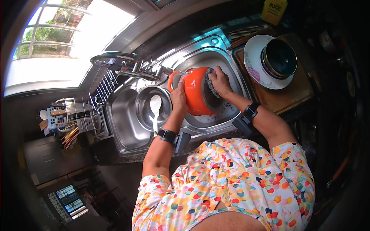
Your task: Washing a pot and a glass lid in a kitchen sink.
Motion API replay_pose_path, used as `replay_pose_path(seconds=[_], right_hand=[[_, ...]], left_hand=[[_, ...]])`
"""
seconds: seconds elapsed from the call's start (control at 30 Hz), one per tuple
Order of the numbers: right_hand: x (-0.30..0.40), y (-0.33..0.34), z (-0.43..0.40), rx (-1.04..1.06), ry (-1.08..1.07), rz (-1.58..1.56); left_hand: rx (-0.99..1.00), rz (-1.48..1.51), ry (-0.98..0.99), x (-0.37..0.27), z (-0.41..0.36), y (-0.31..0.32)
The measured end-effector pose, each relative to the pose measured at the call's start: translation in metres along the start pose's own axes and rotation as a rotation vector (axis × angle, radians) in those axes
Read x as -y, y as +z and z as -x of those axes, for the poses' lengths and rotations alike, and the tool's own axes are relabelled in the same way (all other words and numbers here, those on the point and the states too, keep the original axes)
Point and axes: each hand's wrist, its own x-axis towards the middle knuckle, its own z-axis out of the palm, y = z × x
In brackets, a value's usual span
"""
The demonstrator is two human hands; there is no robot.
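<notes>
An orange pot is tipped on its side over the right basin of a stainless steel sink. My left hand grips it near its orange loop handle, thumb along the outer wall. In my right hand is a grey scouring pad, pressed against the pot's dark, round base. Suds and dark specks lie on the basin floor below. The pot's inside is turned out of sight.
A chrome faucet reaches in behind the pot. The left basin holds a steel bowl with a white ladle. Dark bowls rest on a floral plate atop a brown board. A wire rack stands left.
</notes>
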Motion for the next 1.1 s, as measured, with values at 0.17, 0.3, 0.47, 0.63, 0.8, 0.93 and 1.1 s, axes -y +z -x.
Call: replay_pose_path(seconds=[0.17, 0.3, 0.47, 0.63, 0.8, 0.93, 1.1], right_hand=[[0.004, 0.0, 0.05, 0.207, -0.222, -0.073], [0.006, -0.009, 0.062, 0.26, -0.253, -0.095], [0.016, -0.001, 0.043, 0.091, -0.174, -0.103], [0.01, 0.009, 0.012, 0.002, -0.153, -0.024], [0.009, 0.009, -0.008, -0.003, 0.04, 0.013], [0.01, 0.01, 0.01, 0.044, -0.128, 0.055], [0.019, 0.001, 0.044, 0.267, -0.2, -0.082]], left_hand=[[-0.084, -0.022, -0.001, -0.006, 0.004, 0.005], [-0.106, -0.057, 0.016, -0.003, 0.001, 0.007], [-0.041, -0.08, 0.001, 0.001, -0.006, 0.001], [0.009, 0.057, 0.0, 0.0, -0.003, 0.005], [-0.017, 0.085, 0.001, 0.001, -0.001, 0.004], [-0.076, 0.1, -0.019, -0.002, 0.004, 0.006], [-0.188, 0.009, -0.089, -0.002, 0.005, 0.004]])
